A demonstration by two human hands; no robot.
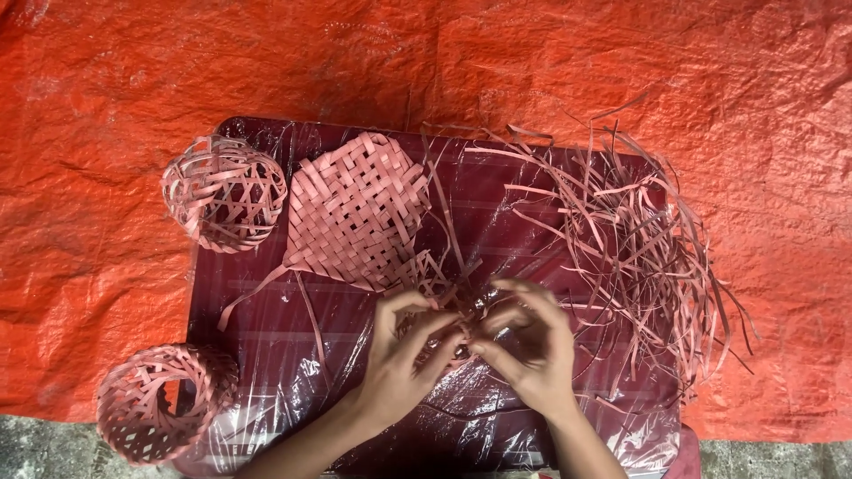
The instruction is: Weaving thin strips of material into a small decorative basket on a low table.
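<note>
My left hand [404, 355] and my right hand [532, 341] meet over the middle of a dark red table [266, 355] wrapped in clear plastic. Both pinch a small woven piece of pink strips [448, 297], with loose strip ends sticking out above the fingers. Just beyond it lies a flat woven pink mat [355, 208], touching or nearly touching the small piece at its lower right corner. Fingers hide much of the small piece.
A heap of loose pink strips [635, 239] covers the table's right side and hangs over its edge. One woven pink basket [224, 192] lies at the far left corner, another [155, 404] at the near left. An orange tarp [106, 133] surrounds the table.
</note>
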